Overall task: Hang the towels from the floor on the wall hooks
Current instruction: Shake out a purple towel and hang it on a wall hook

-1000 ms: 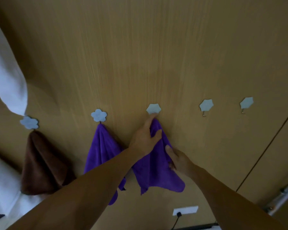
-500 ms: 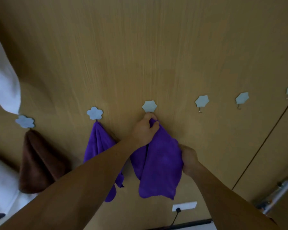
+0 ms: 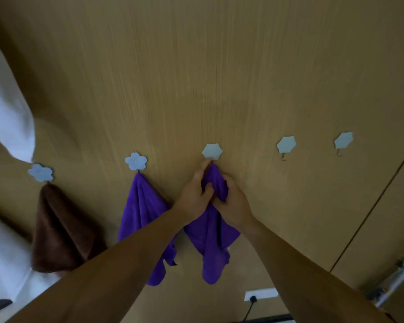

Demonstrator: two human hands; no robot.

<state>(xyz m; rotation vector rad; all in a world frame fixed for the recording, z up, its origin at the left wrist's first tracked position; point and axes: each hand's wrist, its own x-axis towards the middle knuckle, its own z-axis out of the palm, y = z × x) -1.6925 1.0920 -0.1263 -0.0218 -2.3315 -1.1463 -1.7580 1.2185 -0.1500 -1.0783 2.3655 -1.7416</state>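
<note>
Purple towel (image 3: 210, 234) at frame centre is now clutched by left hand (image 3: 194, 194) and newly raised right hand (image 3: 233, 201) together; hanging is judged nearly done.

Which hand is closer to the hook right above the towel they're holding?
Left. The left hand has fingers right under the hook; the right hand grips the towel lower, to the right.

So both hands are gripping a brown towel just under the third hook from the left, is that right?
Not quite. In the head view the towel that the left hand and right hand grip under that hook is purple, not brown.
</note>
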